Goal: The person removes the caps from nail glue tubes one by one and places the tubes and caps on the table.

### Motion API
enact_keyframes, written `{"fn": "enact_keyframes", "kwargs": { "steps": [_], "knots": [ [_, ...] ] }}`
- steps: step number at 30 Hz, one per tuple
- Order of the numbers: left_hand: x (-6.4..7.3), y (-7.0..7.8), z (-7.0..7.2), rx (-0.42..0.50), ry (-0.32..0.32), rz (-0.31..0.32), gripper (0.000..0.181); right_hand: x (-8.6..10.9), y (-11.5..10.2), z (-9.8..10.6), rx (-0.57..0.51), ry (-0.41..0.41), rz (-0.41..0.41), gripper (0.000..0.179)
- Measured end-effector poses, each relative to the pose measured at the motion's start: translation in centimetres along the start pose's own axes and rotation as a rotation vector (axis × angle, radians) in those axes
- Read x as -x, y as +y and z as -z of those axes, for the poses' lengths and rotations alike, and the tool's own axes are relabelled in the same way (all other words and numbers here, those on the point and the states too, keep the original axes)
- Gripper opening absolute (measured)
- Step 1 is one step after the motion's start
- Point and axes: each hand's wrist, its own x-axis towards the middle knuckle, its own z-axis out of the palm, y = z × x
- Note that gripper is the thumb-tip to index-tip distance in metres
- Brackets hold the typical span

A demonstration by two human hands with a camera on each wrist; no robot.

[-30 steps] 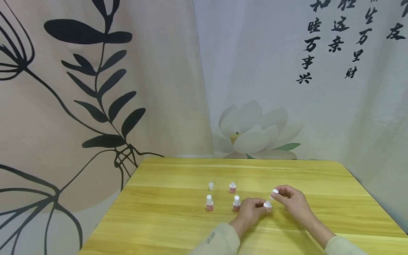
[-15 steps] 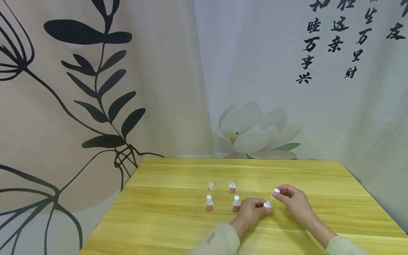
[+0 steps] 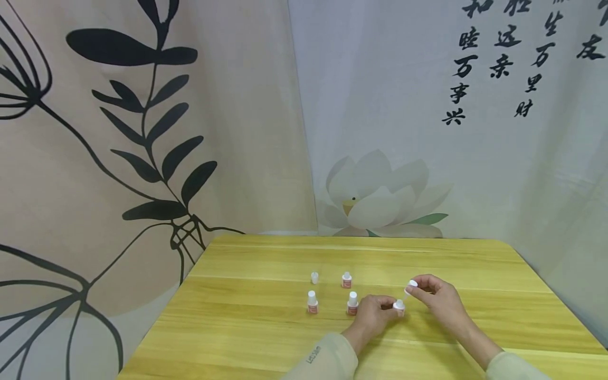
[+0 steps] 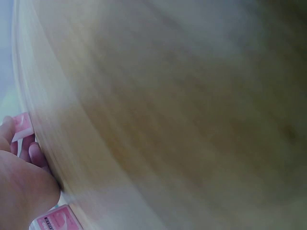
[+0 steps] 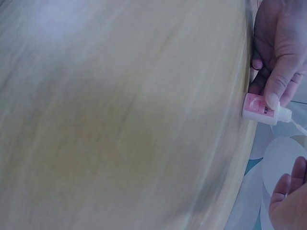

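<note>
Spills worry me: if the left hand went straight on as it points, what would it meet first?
Past its bottle, the left hand likely meets the right hand or its white cap; depth is unclear.

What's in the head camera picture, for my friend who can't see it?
A person's left grip holds a small white bottle at a wooden table, while their right grip pinches a white cap close above it. To the left are three more bottles and a tiny whitish object. Behind hangs cloth printed with plants and writing.
</note>
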Motion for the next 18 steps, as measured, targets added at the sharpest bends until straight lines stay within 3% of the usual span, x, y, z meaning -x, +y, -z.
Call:
{"fn": "enact_keyframes", "kwargs": {
  "steps": [18],
  "knots": [
    [0.09,0.17,-0.08,0.012,-0.001,0.012,0.012,0.05,0.15,0.48,-0.042,0.013,0.004,0.041]
  ]
}}
